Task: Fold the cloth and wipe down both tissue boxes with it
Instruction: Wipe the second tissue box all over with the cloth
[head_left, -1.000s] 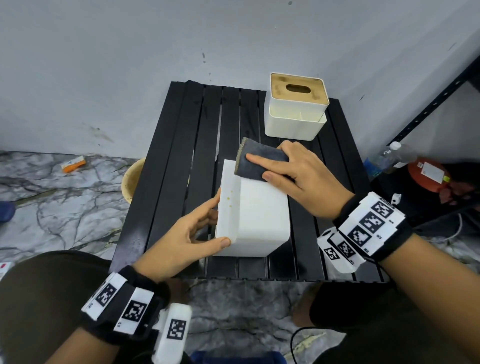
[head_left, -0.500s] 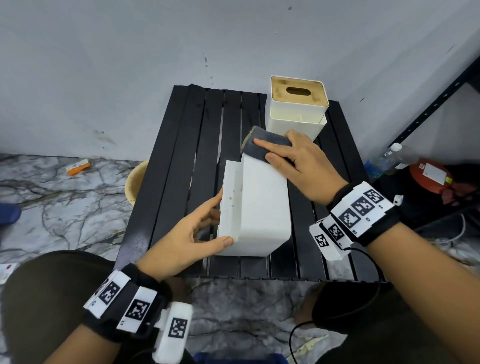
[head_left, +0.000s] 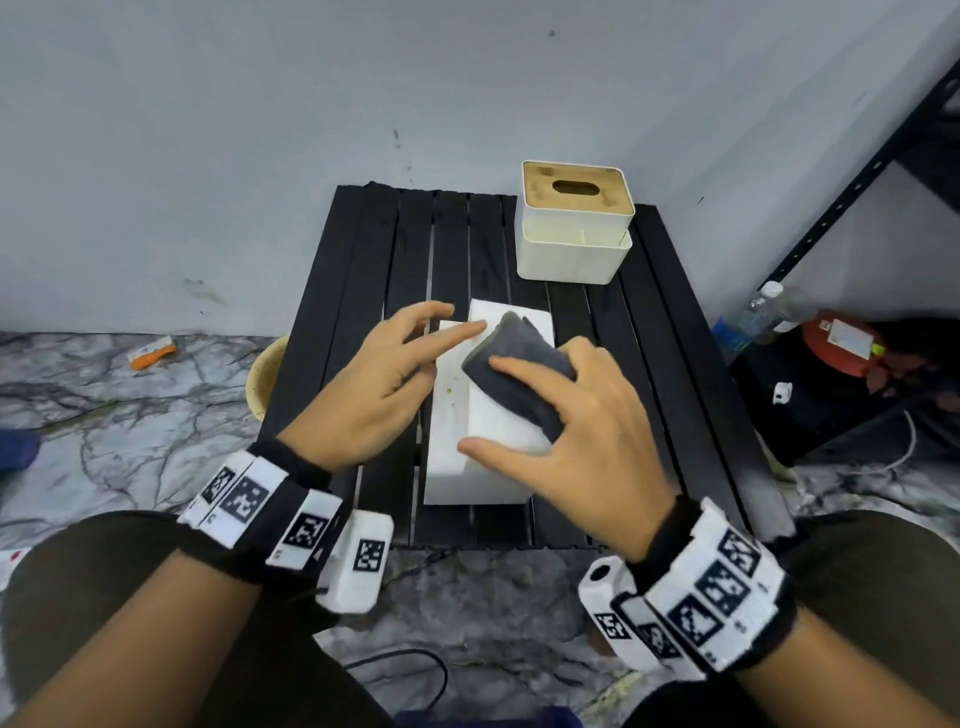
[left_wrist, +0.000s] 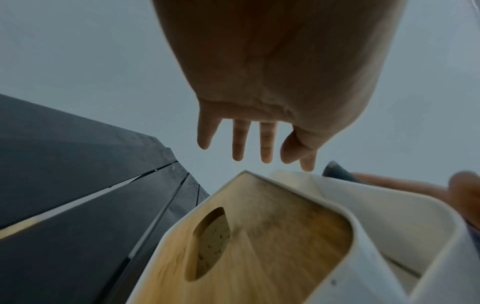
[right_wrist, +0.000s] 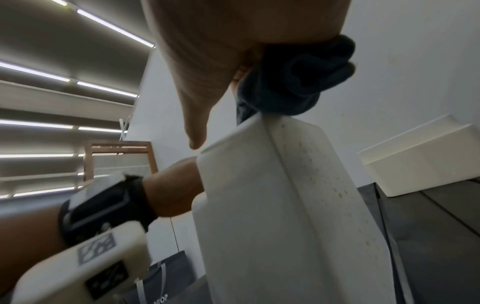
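A: Head view first. What is the right hand (head_left: 587, 441) doing?

B: It is pressing the folded dark cloth (head_left: 517, 371) onto the top of the near tissue box (head_left: 493, 415). The fingers are lying spread over the cloth and the thumb is pointing left along the box.

A: And the left hand (head_left: 374, 384)?

B: It is hanging over the left side of that box with its fingers straight and apart, holding nothing.

A: Where is the box sitting?

B: On its side on the black slat table (head_left: 363, 291). The other tissue box (head_left: 574, 223) is standing upright at the far right corner.
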